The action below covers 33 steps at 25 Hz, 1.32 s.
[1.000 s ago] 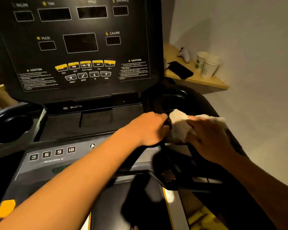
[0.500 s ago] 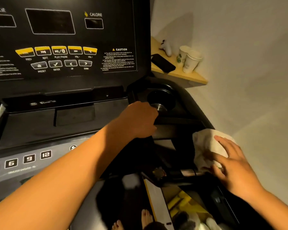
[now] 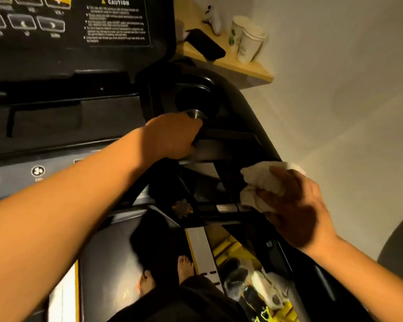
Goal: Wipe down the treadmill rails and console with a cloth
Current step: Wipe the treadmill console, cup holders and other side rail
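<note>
The crumpled white cloth (image 3: 260,182) is bunched under the right hand (image 3: 298,210), fingers (image 3: 286,180) curled over it, pressing it onto the black right-side treadmill rail (image 3: 258,131), low on its slope. Left of those fingers, the left hand (image 3: 172,135) wraps tight round a black handlebar with a metal end cap (image 3: 196,113). Just beyond that grip sits a round black cup holder (image 3: 196,98), the black console panel (image 3: 79,49) above it, and two white paper cups (image 3: 247,40) on a wooden shelf (image 3: 254,70) farther ahead.

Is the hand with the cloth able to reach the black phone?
Probably, with a stretch: the right hand holds the cloth at the side rail, and only open space above the cup holder lies before the black phone.
</note>
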Each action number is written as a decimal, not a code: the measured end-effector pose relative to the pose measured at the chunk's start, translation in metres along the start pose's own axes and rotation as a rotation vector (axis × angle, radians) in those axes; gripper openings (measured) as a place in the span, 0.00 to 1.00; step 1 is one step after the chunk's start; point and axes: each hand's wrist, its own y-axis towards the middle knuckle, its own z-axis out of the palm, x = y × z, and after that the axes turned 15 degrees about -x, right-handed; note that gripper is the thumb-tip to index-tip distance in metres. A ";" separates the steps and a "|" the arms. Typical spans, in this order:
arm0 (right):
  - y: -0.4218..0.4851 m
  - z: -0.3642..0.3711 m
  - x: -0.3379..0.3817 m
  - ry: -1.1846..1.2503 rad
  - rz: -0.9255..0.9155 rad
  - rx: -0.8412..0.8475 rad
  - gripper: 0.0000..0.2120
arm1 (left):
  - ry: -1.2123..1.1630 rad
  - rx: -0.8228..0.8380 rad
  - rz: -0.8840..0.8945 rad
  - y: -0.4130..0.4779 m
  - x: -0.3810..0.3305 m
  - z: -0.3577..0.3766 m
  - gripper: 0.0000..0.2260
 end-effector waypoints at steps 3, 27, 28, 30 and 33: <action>0.019 0.003 -0.007 -0.321 -0.225 0.022 0.18 | -0.044 -0.010 -0.030 0.000 0.001 0.000 0.21; 0.126 0.012 -0.025 0.030 -0.049 0.116 0.19 | 0.035 -0.028 -0.021 0.001 0.001 0.001 0.21; 0.142 0.021 -0.021 0.002 0.012 0.105 0.17 | 0.066 -0.004 -0.023 0.003 0.000 -0.002 0.21; 0.175 0.042 -0.016 -0.115 -0.007 0.063 0.15 | 0.027 0.013 -0.047 0.005 0.001 -0.007 0.19; 0.222 0.072 0.002 -0.172 -0.183 0.010 0.18 | -0.179 0.023 -0.072 0.005 0.009 -0.013 0.18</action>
